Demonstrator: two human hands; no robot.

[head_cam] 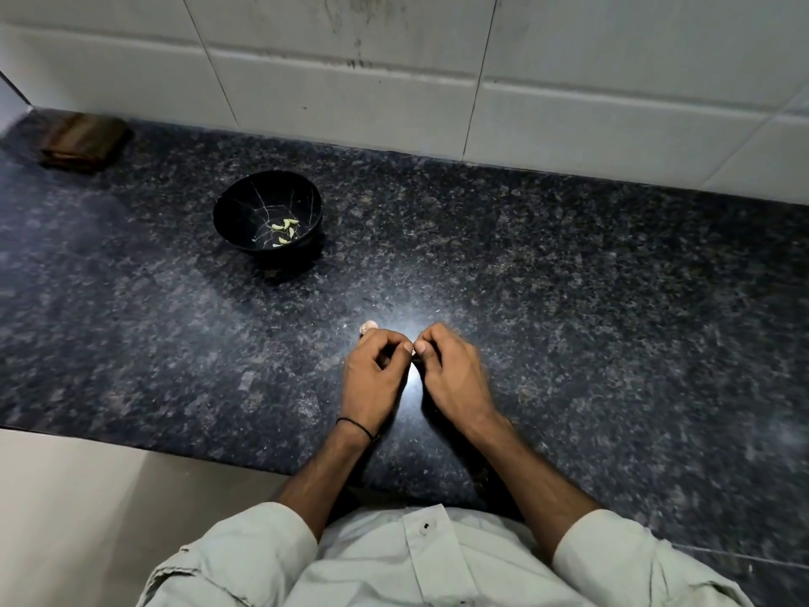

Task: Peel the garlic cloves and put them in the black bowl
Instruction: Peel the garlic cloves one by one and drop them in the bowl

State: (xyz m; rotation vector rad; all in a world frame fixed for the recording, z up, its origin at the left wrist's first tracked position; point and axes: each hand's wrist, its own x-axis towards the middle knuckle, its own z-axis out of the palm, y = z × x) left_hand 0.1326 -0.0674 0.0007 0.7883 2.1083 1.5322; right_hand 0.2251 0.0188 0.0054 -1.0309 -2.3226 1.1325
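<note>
My left hand (pixel 376 378) and my right hand (pixel 451 374) meet fingertip to fingertip over the dark granite counter (pixel 569 278). Both have curled fingers and pinch a small garlic clove (pixel 413 351), which is almost wholly hidden between the fingertips. Unpeeled garlic (pixel 367 329) lies on the counter just beyond my left hand. The black bowl (pixel 245 212) stands farther back and to the left, with several pale peeled cloves (pixel 284 232) at its bottom.
A brown wooden block (pixel 83 142) lies at the counter's far left corner. A white tiled wall (pixel 437 72) runs along the back. The counter's front edge is at the lower left, with pale floor (pixel 87 519) below it.
</note>
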